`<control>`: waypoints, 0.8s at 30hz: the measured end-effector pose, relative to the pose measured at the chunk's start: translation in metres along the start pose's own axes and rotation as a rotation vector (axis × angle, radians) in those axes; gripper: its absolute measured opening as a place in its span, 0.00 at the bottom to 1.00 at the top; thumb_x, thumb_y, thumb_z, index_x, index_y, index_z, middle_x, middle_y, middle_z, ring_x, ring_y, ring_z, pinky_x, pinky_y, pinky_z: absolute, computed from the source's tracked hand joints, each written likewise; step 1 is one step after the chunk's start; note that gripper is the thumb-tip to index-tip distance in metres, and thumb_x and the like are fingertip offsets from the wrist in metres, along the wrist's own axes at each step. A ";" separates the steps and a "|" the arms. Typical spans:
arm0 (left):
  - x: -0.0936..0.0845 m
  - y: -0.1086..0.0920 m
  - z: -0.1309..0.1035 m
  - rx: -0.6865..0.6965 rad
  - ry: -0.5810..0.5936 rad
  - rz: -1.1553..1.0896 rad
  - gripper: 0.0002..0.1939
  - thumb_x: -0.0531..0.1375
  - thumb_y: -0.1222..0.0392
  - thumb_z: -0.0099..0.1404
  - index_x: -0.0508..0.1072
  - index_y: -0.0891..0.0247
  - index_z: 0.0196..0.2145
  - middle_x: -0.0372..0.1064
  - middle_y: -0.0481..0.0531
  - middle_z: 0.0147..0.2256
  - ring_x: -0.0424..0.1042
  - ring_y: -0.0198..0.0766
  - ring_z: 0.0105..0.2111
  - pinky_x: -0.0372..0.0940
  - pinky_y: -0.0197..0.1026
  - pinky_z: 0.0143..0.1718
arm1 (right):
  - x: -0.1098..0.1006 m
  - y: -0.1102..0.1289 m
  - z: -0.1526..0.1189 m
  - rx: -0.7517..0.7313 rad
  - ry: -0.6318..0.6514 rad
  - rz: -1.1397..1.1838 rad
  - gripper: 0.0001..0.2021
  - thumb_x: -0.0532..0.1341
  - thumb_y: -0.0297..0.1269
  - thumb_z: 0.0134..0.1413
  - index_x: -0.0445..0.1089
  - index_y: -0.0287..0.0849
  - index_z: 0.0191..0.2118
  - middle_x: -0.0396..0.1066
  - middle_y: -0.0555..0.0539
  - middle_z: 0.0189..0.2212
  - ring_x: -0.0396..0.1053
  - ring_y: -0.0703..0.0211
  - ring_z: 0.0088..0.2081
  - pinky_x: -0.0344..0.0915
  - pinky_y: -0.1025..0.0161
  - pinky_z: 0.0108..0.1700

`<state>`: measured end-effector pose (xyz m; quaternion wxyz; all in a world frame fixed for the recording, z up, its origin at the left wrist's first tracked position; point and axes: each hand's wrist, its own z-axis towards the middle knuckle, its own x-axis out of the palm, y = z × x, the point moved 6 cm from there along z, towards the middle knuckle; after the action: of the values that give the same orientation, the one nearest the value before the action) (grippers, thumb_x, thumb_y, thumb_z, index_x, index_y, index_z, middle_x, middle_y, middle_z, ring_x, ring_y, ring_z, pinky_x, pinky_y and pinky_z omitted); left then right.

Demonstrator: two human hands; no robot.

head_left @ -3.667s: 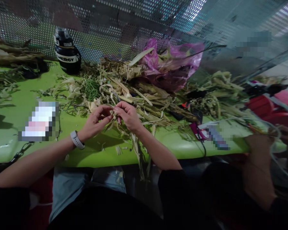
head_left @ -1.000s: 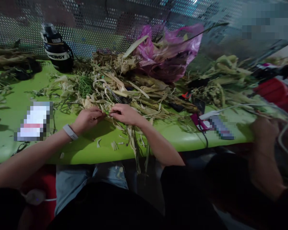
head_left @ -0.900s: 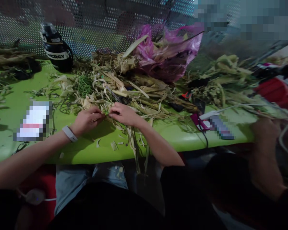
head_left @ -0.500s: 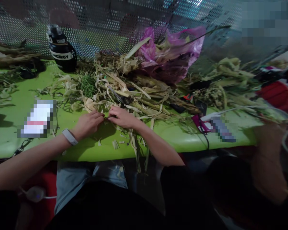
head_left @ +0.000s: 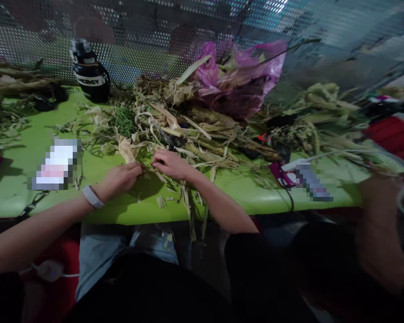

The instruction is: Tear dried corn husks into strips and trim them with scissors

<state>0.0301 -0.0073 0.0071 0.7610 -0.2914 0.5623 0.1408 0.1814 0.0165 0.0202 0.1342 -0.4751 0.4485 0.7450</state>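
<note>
Dry leaves and stalks (head_left: 202, 121) lie in a wide heap on the green table (head_left: 121, 211). At the heap's front edge my left hand (head_left: 123, 178) has its fingers pressed together, pointing right; what they hold, if anything, is too small to name. My right hand (head_left: 168, 163) is just to the right, a small gap away, with fingers curled in a pinch near thin green bits. A pale dry husk (head_left: 126, 150) rests right behind my left hand. Thin green sprigs (head_left: 124, 119) sit further back in the heap.
A black bottle (head_left: 92, 78) stands at the back left. Behind the heap is a pink plastic bag (head_left: 242, 85). One phone (head_left: 57, 163) lies at left, another (head_left: 313, 181) at right beside a white cable. Another person's arm (head_left: 380, 224) reaches in at the right edge.
My left hand has moved slightly left and down, widening the gap between my hands. My right hand has stayed nearly in place. The view has shifted a little.
</note>
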 end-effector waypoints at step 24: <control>-0.009 0.005 -0.042 0.140 -0.193 0.184 0.16 0.49 0.57 0.73 0.75 0.58 0.47 0.77 0.50 0.48 0.77 0.38 0.39 0.64 0.39 0.38 | 0.012 0.013 -0.003 -0.039 -0.082 0.055 0.08 0.53 0.37 0.61 0.64 0.39 0.33 0.65 0.44 0.34 0.61 0.57 0.36 0.57 0.61 0.40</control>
<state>-0.0082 -0.0273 0.0054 0.8139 -0.1697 0.5193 0.1977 0.1693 0.0040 0.0170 0.1228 -0.4342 0.4407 0.7760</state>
